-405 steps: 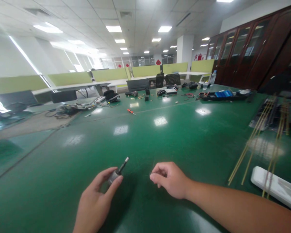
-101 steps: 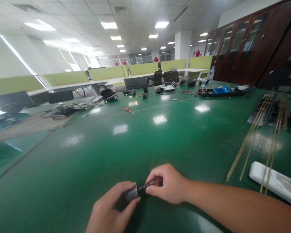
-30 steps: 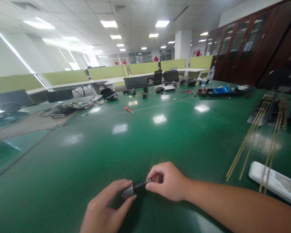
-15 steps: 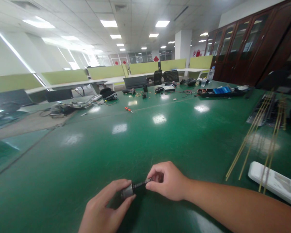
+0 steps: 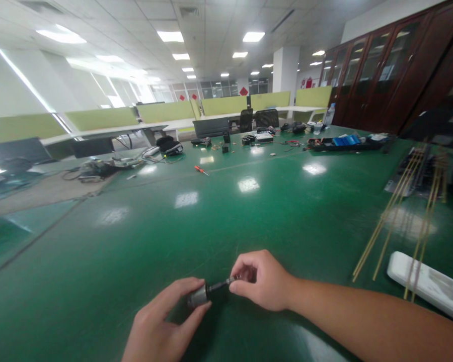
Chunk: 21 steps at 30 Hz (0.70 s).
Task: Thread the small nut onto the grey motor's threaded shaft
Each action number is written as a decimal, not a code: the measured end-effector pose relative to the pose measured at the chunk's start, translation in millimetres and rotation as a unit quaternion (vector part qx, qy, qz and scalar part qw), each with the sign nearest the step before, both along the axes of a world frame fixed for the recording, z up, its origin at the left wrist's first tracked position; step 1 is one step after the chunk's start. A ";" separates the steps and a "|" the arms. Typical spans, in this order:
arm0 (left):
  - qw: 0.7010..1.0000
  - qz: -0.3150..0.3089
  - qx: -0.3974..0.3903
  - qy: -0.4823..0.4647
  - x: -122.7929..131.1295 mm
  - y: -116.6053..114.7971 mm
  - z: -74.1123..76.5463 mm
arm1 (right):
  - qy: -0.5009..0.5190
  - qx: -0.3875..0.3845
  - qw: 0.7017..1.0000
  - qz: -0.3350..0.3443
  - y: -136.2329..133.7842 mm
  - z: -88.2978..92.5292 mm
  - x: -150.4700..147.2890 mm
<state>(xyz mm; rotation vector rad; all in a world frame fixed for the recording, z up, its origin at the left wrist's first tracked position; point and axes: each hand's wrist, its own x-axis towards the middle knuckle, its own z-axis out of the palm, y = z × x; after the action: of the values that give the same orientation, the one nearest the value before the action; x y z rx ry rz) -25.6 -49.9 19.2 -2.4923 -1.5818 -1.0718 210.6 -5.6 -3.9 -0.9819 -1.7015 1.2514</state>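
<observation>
Over the near part of the green surface (image 5: 166, 226), a metal cylinder (image 5: 199, 296) sits pinched between the thumb and forefinger of my left hand (image 5: 162, 315), and a thin dark rod (image 5: 218, 286) runs from it toward my right hand (image 5: 263, 281). My right fingers are closed on the rod's far end; that end is small and blurred, so I can't fairly say whether something separate sits on it. My worry is a slip: just the tips of my left fingers hold the rounded side, so a hard twist or pull from the right could turn the cylinder in my grasp. Bending the rod sideways could strain it where it meets the body. Anything dropped could roll away on so smooth a top. The cylinder is short and dull grey; the rod is slim, nearly black, slanting slightly upward in view, with a paler, ringed-looking end.
</observation>
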 end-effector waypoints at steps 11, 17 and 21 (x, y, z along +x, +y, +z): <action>1.000 0.004 -0.006 -0.009 -1.9 -1.3 1.0 | 0.002 -0.009 1.000 0.000 0.4 2.2 0.9; 1.000 0.002 0.000 -0.008 -1.3 -0.6 3.4 | 0.005 -0.015 1.000 0.001 1.0 3.3 1.9; 1.000 -0.006 0.006 -0.004 -0.6 -0.8 5.0 | 0.013 -0.009 1.000 0.009 1.6 2.9 2.7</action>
<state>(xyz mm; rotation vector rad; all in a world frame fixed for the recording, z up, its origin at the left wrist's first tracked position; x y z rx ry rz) -26.2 -50.6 24.1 -2.4964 -1.5592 -1.0902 213.3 -4.0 -1.0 -0.9585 -1.6860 1.2881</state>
